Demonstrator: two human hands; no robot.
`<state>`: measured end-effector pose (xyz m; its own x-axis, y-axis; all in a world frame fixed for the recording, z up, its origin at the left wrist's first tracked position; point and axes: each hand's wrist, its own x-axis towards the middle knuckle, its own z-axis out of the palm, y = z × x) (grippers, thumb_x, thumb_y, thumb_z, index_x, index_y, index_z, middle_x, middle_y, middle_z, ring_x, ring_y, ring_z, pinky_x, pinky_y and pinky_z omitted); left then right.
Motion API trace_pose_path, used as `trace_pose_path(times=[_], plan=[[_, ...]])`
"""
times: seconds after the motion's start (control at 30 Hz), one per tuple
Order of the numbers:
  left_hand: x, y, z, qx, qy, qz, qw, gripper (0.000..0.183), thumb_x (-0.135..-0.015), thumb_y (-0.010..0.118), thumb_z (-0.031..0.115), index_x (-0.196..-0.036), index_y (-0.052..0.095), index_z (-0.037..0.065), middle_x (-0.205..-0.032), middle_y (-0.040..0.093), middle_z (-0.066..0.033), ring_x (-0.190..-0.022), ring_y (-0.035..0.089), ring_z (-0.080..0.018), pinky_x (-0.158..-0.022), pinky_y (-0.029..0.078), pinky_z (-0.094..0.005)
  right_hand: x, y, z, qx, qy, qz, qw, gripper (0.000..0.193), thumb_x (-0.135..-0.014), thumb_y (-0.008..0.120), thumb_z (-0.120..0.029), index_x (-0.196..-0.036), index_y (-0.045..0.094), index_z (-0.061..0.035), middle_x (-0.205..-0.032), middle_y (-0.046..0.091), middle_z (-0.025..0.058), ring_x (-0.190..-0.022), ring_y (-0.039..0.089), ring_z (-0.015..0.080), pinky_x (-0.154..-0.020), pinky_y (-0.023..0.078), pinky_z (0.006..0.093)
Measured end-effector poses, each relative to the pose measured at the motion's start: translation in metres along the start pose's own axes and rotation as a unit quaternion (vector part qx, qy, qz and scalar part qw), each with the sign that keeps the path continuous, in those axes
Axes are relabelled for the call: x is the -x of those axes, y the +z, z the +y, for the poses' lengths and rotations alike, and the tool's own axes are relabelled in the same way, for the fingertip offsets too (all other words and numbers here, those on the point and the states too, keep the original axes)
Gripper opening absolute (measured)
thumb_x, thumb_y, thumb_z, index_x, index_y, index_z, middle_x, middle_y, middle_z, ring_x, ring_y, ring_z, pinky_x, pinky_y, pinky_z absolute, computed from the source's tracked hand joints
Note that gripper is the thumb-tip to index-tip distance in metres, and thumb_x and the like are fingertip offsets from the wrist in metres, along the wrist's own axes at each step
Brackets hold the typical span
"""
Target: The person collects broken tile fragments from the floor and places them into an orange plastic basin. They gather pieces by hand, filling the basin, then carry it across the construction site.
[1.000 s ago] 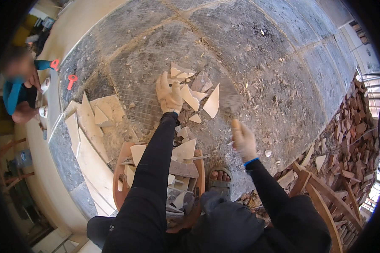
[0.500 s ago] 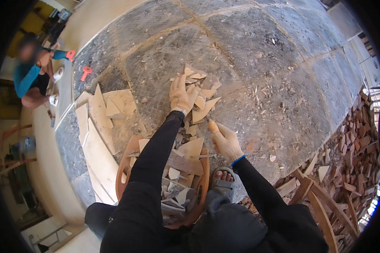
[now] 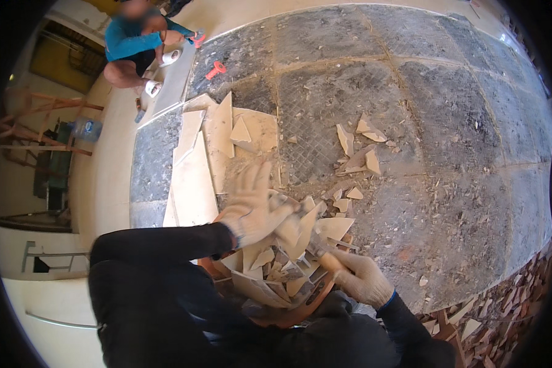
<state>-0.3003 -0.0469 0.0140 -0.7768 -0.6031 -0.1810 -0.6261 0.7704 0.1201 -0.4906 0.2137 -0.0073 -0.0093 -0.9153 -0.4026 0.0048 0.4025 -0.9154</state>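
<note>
My left hand [image 3: 251, 211], in a pale work glove, hovers over an orange-brown tub [image 3: 322, 300] with its fingers spread. Its thumb side is beside blurred tile shards [image 3: 297, 230] at the tub's top. In my gloved right hand [image 3: 365, 279] is a wooden-handled tool [image 3: 331, 262] with a metal end pointing into the shards; motion and the pieces hide the shape of that end. Broken beige tile pieces [image 3: 260, 288] fill the tub, which stands close in front of me. A few more shards [image 3: 369, 129] lie on the grey floor beyond it.
Large beige tile slabs [image 3: 193, 184] lie left of the tub. A red-orange tool-like item [image 3: 215, 70] rests farther off. Another person [image 3: 135, 40] squats at the far left, holding something red. Reddish rubble [image 3: 503, 325] is heaped at the lower right.
Both hands have come back toward me, the left from the floor shards to above the tub. Fewer shards lie on the floor, and the tub's pile is higher. My view has turned left.
</note>
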Motion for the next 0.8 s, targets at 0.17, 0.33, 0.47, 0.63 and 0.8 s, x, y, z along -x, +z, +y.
trace_pose_path(times=[0.17, 0.33, 0.47, 0.63, 0.8], plan=[[0.051, -0.039, -0.039, 0.028, 0.037, -0.219, 0.975, 0.110, -0.088, 0.074, 0.056, -0.168, 0.024, 0.000, -0.168, 0.028, -0.0341, -0.155, 0.029, -0.0523, -0.130, 0.023, -0.0567, -0.010, 0.012, -0.003, 0.291, -0.077, -0.121, 0.946, 0.050, -0.097, 0.071, -0.031, -0.144, 0.062, -0.0158, -0.103, 0.074, 0.0163, -0.094, 0.073, 0.0416, -0.081, 0.060, 0.0483], [0.007, -0.018, -0.053, 0.186, -0.048, -0.177, 0.965, 0.093, -0.092, 0.076, 0.034, -0.167, 0.029, 0.006, -0.168, 0.030, -0.0334, -0.157, 0.031, -0.0484, -0.129, 0.030, -0.0521, -0.007, 0.023, 0.022, 0.359, -0.125, 0.067, 0.922, 0.051, -0.092, 0.075, -0.027, -0.141, 0.063, -0.0178, -0.103, 0.072, 0.0124, -0.085, 0.074, 0.0380, -0.071, 0.060, 0.0480], [-0.054, 0.004, -0.055, 0.117, 0.091, -0.089, 0.985, 0.092, -0.090, 0.077, 0.030, -0.167, 0.032, 0.007, -0.168, 0.031, -0.0339, -0.159, 0.030, -0.0465, -0.129, 0.030, -0.0503, 0.007, 0.012, 0.044, 0.236, -0.114, 0.250, 0.932, 0.041, -0.093, 0.076, -0.023, -0.132, 0.068, -0.0126, -0.101, 0.072, 0.0164, -0.092, 0.077, 0.0310, -0.079, 0.061, 0.0438], [-0.142, 0.078, -0.028, 0.227, 0.077, 0.014, 0.971, 0.088, -0.100, 0.067, 0.049, -0.165, 0.031, 0.000, -0.169, 0.031, -0.0339, -0.159, 0.028, -0.0471, -0.130, 0.027, -0.0501, 0.002, -0.029, 0.078, -0.053, 0.054, 0.418, 0.905, 0.034, -0.112, 0.061, -0.034, -0.115, 0.071, -0.0018, -0.080, 0.063, 0.0033, -0.076, 0.060, 0.0104, -0.069, 0.052, 0.0334], [-0.200, 0.169, 0.039, 0.254, 0.039, 0.167, 0.952, 0.093, -0.108, 0.049, 0.061, -0.165, 0.027, -0.009, -0.168, 0.033, -0.0342, -0.159, 0.029, -0.0471, -0.132, 0.022, -0.0514, -0.035, -0.135, 0.123, 0.022, 0.057, 0.528, 0.847, 0.039, -0.111, 0.061, -0.042, -0.118, 0.071, -0.0045, -0.073, 0.057, -0.0032, -0.056, 0.053, 0.0059, -0.048, 0.043, 0.0258]])
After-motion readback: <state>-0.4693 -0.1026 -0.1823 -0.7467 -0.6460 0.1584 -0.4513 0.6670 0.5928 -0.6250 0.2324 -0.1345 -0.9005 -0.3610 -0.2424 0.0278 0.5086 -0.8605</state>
